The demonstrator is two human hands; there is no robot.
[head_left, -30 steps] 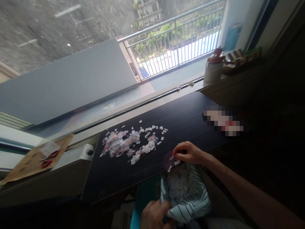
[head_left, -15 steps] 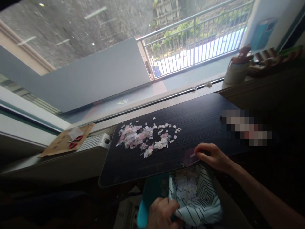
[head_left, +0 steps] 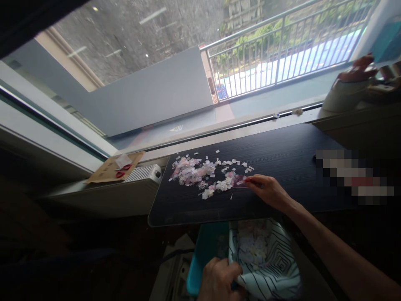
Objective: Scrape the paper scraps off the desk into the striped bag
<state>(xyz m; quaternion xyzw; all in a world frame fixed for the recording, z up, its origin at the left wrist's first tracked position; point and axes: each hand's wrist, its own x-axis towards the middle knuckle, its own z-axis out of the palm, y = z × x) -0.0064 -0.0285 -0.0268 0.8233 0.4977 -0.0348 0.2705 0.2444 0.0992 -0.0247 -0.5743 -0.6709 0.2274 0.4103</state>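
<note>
A right hand (head_left: pixel 271 192) reaches over the dark tabletop (head_left: pixel 282 163), its fingers drawn together in a pinch on the right end of a thin, see-through pink sheet (head_left: pixel 239 179). The sheet's left end meets the right side of the loose paper scraps (head_left: pixel 192 172), which spread across the left half of the tabletop. Below the near edge, the left hand (head_left: pixel 217 278) curls its fingers over the left rim of a striped cloth bag (head_left: pixel 282 261) with more scraps inside, beside a teal bin (head_left: pixel 194 274); how firmly they grip is hard to tell.

The step in hand looks to be sweeping. Done well, it would call for the sheet to be set down beyond the scraps, its edge flat to the tabletop, then drawn nearer and to the right, toward the bag's mouth. Short, slow strokes should suit pieces this light; a quick flick could scatter them. The bag's rim is best held taut and close under the edge, since a gap there could let scraps fall to the floor or into the bin.
</note>
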